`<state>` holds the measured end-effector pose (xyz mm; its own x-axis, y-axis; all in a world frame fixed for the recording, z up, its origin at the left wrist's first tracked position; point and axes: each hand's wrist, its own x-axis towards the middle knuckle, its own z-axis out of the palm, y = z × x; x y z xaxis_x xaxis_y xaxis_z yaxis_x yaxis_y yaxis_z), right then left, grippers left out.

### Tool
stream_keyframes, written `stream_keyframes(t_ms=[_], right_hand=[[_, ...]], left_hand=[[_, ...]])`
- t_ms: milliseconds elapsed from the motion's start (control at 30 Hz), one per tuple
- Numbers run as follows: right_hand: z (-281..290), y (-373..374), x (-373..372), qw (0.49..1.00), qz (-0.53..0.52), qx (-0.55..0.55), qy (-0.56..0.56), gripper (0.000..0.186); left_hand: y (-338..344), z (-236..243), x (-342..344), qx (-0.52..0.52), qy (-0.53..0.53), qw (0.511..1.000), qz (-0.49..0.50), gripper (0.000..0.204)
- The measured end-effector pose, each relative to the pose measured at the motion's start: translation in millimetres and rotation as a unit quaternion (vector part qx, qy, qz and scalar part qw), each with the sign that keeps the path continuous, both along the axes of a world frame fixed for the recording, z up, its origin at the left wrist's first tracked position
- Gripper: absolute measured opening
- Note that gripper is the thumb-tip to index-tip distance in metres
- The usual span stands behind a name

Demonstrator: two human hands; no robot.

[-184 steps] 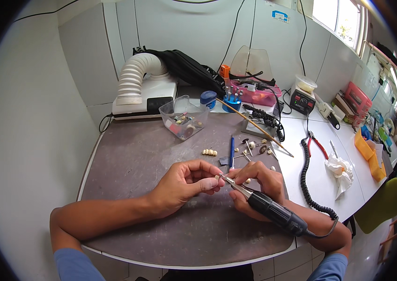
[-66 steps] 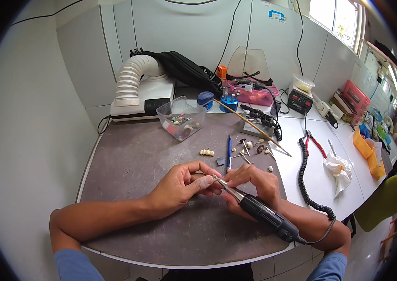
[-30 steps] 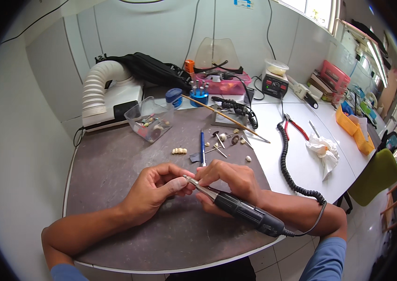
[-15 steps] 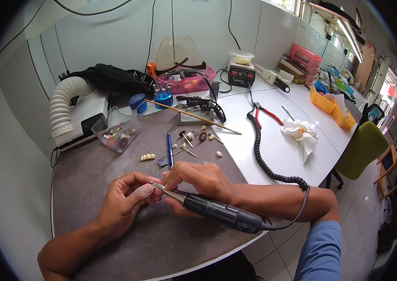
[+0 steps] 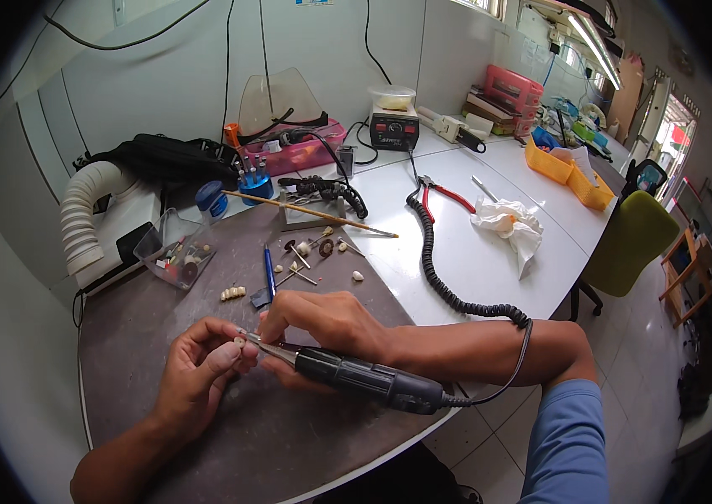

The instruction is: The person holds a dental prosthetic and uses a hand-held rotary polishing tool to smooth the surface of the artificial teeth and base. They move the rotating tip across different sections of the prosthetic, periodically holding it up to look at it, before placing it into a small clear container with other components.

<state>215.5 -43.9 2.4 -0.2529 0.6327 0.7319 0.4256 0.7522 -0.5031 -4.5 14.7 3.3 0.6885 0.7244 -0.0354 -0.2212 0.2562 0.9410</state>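
In the head view my left hand [image 5: 198, 371] pinches a small cream tooth-shaped piece [image 5: 239, 343] between thumb and fingers, over the brown mat [image 5: 138, 378]. My right hand [image 5: 335, 328] grips a black and silver rotary handpiece [image 5: 369, 382], its narrow tip at that piece; whether they touch is too small to tell. A coiled cord [image 5: 461, 301] lies on the white desk to the right. Just beyond my hands are a blue pen [image 5: 269, 270], a cream row of joined teeth [image 5: 232, 293] and several mounted polishing bits [image 5: 301, 259].
Behind are a clear box of bits [image 5: 154, 252], a white extraction hose [image 5: 81, 227], a black bag [image 5: 150, 153], a control box [image 5: 394, 130] and a pink box [image 5: 297, 155]. Right are red-handled pliers [image 5: 452, 195], crumpled tissue [image 5: 507, 223], yellow trays [image 5: 557, 168] and a green chair [image 5: 629, 244].
The view has swung to the right, so the bench sits further left. Both hands keep their holds, and the small piece shows more clearly beside the tip.
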Motion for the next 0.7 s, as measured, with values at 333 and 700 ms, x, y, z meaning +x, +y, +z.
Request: stream_keyframes(t_ms=[333, 700], right_hand=[[-2, -1, 4, 0.999, 0.038, 0.022, 0.031, 0.022], [-6, 4, 3, 0.999, 0.034, 0.019, 0.02, 0.028]], left_hand=[[-2, -4, 10, 0.035, -0.005, 0.999, -0.004, 0.022], [0, -4, 6, 0.035, 0.018, 0.999, 0.015, 0.021]])
